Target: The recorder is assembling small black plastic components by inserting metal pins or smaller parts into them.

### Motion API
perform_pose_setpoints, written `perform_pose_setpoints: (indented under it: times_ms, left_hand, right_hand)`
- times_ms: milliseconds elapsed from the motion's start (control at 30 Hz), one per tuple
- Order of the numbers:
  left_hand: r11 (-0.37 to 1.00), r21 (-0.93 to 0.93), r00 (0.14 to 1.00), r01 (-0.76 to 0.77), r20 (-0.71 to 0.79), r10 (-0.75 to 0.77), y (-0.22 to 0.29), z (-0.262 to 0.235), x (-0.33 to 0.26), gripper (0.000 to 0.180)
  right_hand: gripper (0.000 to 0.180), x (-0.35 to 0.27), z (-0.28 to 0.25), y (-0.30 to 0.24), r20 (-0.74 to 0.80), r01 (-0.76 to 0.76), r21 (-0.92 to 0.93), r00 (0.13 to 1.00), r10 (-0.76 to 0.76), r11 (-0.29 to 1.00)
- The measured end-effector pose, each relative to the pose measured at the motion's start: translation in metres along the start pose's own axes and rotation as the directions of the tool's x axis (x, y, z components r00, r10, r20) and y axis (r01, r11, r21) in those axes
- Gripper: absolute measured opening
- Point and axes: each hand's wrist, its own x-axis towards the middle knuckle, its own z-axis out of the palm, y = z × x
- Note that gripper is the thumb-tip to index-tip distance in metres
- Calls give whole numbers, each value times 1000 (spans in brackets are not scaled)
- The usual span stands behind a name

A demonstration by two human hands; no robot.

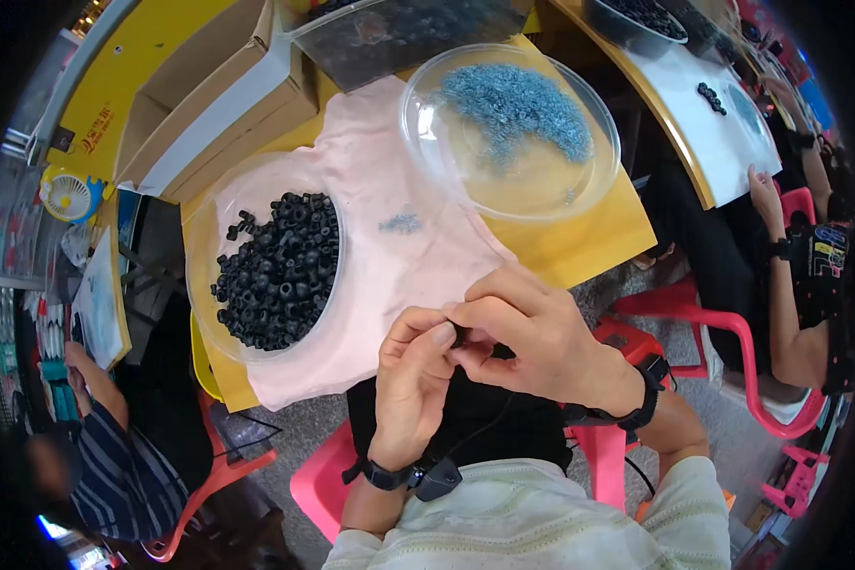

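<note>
Just over the near edge of the pink cloth (370, 313), my left hand (416, 375) and my right hand (541, 337) meet. Between their fingertips they pinch a small black part (459, 334), mostly hidden by the fingers. To the left of my hands stands a round clear tray (198, 309) holding a heap of small black ring-shaped parts (285, 271). Farther off, a round clear lid-like tray (437, 171) carries many tiny blue-grey pieces (518, 100). A small patch of the same pieces (401, 223) lies on the cloth.
An open cardboard box (218, 104) and a clear bin (351, 47) of dark parts stand at the back of the yellow table (589, 237). One person sits at the right by a white-topped table (674, 104), another at the left. Pink stools (731, 332) stand around.
</note>
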Motion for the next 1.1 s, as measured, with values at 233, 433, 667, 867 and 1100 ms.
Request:
perform_pose_setpoints:
  times_ms: [233, 433, 667, 867, 1100]
  left_hand:
    - [999, 52, 1000, -6, -22, 7, 2, 1, -2, 10]
    - [987, 158, 1000, 14, -8, -13, 1, -5, -2, 24]
    - [976, 56, 953, 209, 211, -216, 3, -7, -11, 46]
    - [946, -47, 933, 320, 187, -306, 2, -11, -18, 44]
    - [935, -86, 934, 345, 130, -332, -10, -17, -29, 35]
  right_hand:
    - [40, 6, -6, -4, 132, 62, -211, 991, -34, 976]
    - [40, 7, -3, 1, 153, 129, -267, 984, -91, 955]
    - [38, 8, -10, 0, 173, 132, -134, 979, -108, 982]
    - [38, 4, -15, -9, 245, 113, -52, 965, -97, 992]
    - [39, -23, -8, 1, 306, 162, -45, 942, -141, 986]
